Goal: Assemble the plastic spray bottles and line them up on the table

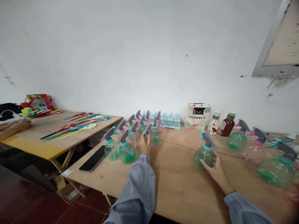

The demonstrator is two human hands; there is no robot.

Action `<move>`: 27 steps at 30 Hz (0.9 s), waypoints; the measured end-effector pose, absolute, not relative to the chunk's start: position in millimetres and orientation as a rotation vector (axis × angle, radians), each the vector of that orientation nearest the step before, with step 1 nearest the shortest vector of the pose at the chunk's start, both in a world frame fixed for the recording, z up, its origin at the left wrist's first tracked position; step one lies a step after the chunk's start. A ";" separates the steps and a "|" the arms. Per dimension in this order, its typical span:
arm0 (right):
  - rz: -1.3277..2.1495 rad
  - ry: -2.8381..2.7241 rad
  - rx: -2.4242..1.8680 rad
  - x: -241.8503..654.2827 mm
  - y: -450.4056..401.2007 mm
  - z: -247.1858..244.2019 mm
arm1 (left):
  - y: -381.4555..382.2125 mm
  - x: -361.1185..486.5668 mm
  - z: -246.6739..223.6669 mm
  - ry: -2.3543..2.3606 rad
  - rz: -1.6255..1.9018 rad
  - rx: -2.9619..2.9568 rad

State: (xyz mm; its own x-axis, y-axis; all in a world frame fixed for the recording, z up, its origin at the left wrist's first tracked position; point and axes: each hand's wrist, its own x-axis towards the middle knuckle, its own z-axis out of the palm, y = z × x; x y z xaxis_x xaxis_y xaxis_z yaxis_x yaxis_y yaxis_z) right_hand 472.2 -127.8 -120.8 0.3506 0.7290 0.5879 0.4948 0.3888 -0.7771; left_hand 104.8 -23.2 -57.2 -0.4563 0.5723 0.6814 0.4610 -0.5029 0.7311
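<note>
My left hand is closed around a spray bottle with a pink collar and grey trigger head; its body is mostly hidden behind the fingers. It stands at the near right of a tight cluster of green and pink round spray bottles. Over to the right, my right hand grips a green spray bottle from its right side, thumb in front. That bottle has a turquoise collar and nozzle, a grey trigger and a clear round body, and looks upright at the tabletop.
More spray bottles stand at the right. A phone lies at the left table edge. Along the wall are a pale blue rack, a paper bag and two drink bottles. Another person's hand rests on the left table.
</note>
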 end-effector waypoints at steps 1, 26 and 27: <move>0.211 -1.301 -1.263 472.0 -128.0 -121.2 | -24.3 105.1 -56.6 1.510 2.138 1.588; 0.116 -1.774 -1.101 391.0 -167.6 -90.7 | -104.0 212.7 -59.0 0.822 1.707 1.989; 0.053 -1.685 -1.118 405.7 -178.4 -85.3 | -102.0 209.1 -57.7 0.792 1.693 1.951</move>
State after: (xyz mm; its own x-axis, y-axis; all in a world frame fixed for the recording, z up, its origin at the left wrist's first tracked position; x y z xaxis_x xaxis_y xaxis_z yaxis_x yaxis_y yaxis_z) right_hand 405.7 -178.4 -85.3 0.0021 0.6851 0.7284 0.6377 0.5601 -0.5287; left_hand 209.1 -102.0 -57.7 0.0885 0.6698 0.7373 0.1366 -0.7414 0.6571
